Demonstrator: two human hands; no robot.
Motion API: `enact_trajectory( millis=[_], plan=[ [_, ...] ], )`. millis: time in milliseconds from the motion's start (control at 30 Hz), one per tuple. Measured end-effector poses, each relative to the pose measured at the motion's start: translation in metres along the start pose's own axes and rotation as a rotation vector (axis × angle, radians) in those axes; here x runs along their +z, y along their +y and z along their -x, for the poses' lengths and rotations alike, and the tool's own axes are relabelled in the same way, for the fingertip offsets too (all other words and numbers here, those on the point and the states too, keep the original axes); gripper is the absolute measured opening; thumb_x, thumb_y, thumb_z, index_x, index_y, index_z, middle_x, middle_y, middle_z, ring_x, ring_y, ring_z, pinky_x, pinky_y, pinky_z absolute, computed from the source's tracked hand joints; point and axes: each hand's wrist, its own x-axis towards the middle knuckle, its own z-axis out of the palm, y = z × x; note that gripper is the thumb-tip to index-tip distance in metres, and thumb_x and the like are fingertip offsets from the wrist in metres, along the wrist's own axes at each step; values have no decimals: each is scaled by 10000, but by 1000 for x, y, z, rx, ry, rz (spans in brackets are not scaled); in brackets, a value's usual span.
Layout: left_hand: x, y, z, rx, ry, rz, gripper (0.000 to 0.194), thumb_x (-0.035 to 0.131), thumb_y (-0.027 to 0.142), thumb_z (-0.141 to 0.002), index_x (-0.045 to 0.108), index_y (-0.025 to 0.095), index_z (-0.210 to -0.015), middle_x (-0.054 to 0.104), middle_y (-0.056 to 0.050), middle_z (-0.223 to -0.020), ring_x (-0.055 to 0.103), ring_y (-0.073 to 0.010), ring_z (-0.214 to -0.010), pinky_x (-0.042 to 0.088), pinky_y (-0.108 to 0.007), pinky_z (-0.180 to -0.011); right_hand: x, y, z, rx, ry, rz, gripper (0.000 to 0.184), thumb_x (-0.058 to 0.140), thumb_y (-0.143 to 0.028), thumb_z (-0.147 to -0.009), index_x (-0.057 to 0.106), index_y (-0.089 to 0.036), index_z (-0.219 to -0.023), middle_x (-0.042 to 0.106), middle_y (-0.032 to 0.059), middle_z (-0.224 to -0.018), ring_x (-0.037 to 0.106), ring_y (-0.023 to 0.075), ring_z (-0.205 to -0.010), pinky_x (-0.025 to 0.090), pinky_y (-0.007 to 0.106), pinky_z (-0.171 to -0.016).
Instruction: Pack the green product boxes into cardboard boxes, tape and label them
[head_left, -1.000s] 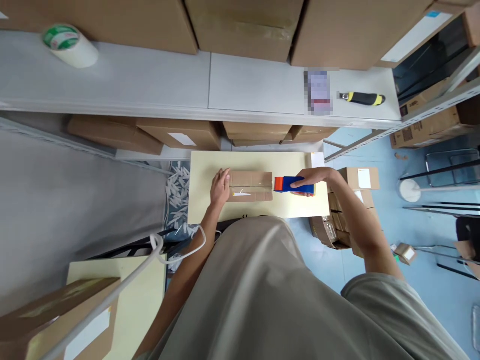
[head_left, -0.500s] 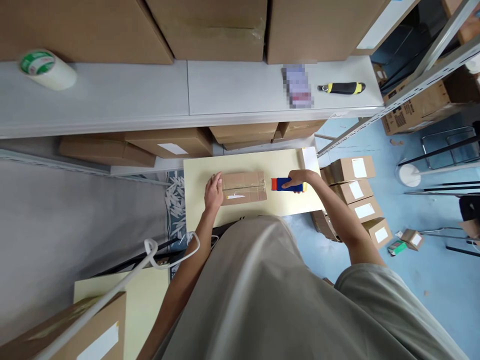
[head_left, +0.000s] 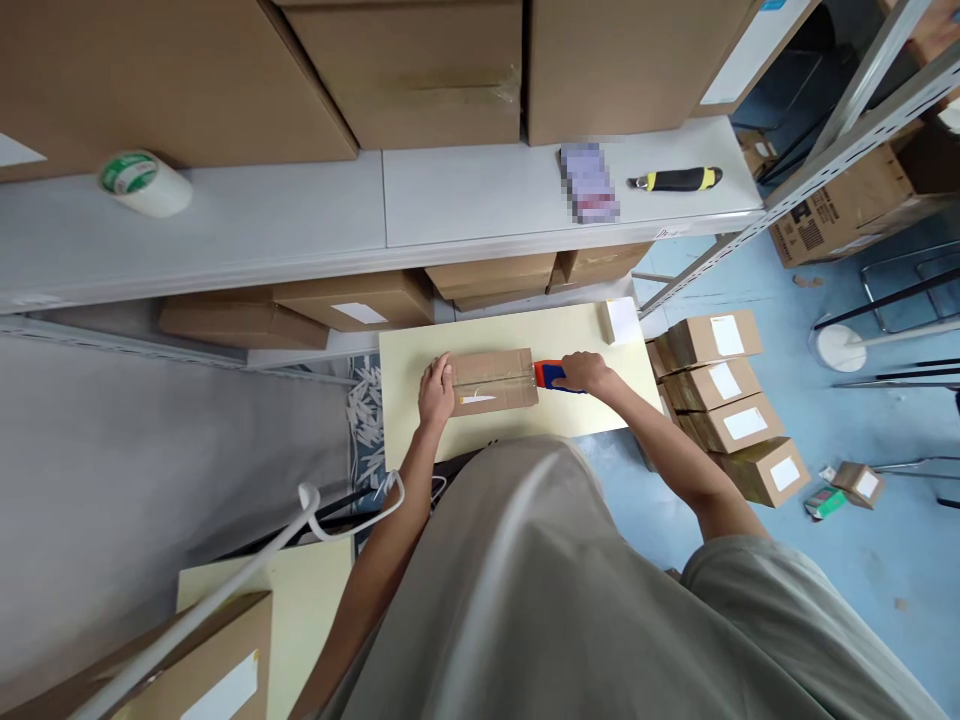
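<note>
A small cardboard box [head_left: 495, 380] lies flat on the pale yellow tabletop [head_left: 409, 440], with clear tape along its top seam and a white label on it. My left hand [head_left: 436, 388] grips the box at its left end, fingers over the top edge. In my right hand [head_left: 583, 372] is a blue and red tape dispenser [head_left: 551, 375]. Its red end touches the right end of the box, or sits right beside it. My fingers hide much of the blue body.
A small white box [head_left: 621, 321] stands at the tabletop's right back corner. Above, the grey shelf [head_left: 300, 215] carries a tape roll [head_left: 146, 183], a box cutter [head_left: 679, 179] and large cartons [head_left: 420, 90]. Labelled boxes [head_left: 742, 425] are stacked on the floor at right.
My right hand has brought the tape dispenser left, up to the box's right end. My left hand stays on the box. The whole view has shifted slightly.
</note>
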Motion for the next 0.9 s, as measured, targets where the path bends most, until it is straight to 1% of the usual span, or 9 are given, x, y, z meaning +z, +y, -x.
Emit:
enact_trajectory(
  millis=[100, 200, 367, 500, 567, 667, 767, 833, 900],
  plan=[
    [1, -1, 0, 8, 2, -4, 571, 306, 506, -1166, 619, 245, -1566, 657, -149, -1556, 570, -304, -1499, 438, -492, -1294, 6, -6, 8, 23, 28, 3, 477, 664, -494, -1086, 749, -120, -1370, 774, 243, -1380, 760, 365, -1280, 611, 392, -964],
    [1, -3, -1, 2, 5, -21, 558, 317, 488, -1166, 631, 242, -1556, 667, -156, -1534, 592, -311, -1472, 457, -495, -1274, 16, -10, 14, 44, 89, -2, 453, 668, -480, -1093, 751, -128, -1365, 788, 245, -1346, 774, 367, -1244, 614, 413, -957],
    [2, -4, -1, 17, -1, -45, 550, 316, 452, -1168, 630, 232, -1563, 679, -157, -1525, 603, -309, -1462, 460, -496, -1276, 35, -14, 21, 76, 180, -37, 436, 662, -468, -1101, 753, -115, -1340, 807, 273, -1259, 800, 359, -1179, 606, 385, -896],
    [2, -3, -1, 36, 5, -59, 548, 314, 443, -1169, 626, 231, -1567, 669, -160, -1543, 591, -311, -1479, 456, -502, -1282, 43, -18, 21, 89, 201, -43, 443, 658, -467, -1100, 745, -107, -1344, 806, 277, -1254, 803, 361, -1165, 601, 388, -883],
    [3, -3, 0, 44, -2, -64, 550, 309, 440, -1171, 618, 228, -1573, 667, -156, -1549, 577, -307, -1493, 447, -498, -1292, 43, -20, 20, 104, 188, -41, 460, 652, -471, -1101, 740, -99, -1358, 803, 280, -1260, 802, 370, -1167, 605, 402, -882],
    [2, -2, 0, 51, -14, -70, 553, 306, 447, -1172, 604, 231, -1584, 664, -153, -1551, 567, -300, -1503, 440, -492, -1298, 36, -19, 16, 103, 154, -40, 464, 643, -461, -1103, 739, -96, -1373, 793, 279, -1295, 793, 377, -1197, 609, 420, -894],
    [1, -2, 1, 47, -27, -69, 559, 307, 474, -1172, 593, 248, -1597, 656, -148, -1560, 563, -294, -1512, 436, -487, -1302, 23, -11, 10, 66, 97, -41, 450, 659, -459, -1094, 751, -117, -1371, 780, 258, -1349, 772, 368, -1255, 603, 416, -939],
    [0, -3, 3, 38, -36, -69, 566, 313, 485, -1170, 579, 254, -1612, 638, -146, -1586, 551, -298, -1529, 432, -491, -1307, 16, -5, 6, 49, 43, -51, 460, 687, -476, -1076, 760, -126, -1366, 786, 244, -1344, 770, 360, -1259, 599, 402, -951],
    [-1, -4, 5, 32, -46, -73, 575, 321, 488, -1167, 564, 246, -1629, 618, -153, -1614, 535, -308, -1549, 424, -501, -1313, 13, -4, 3, 42, 8, -57, 466, 710, -487, -1058, 772, -130, -1349, 797, 238, -1312, 779, 356, -1236, 598, 392, -943]
  ],
)
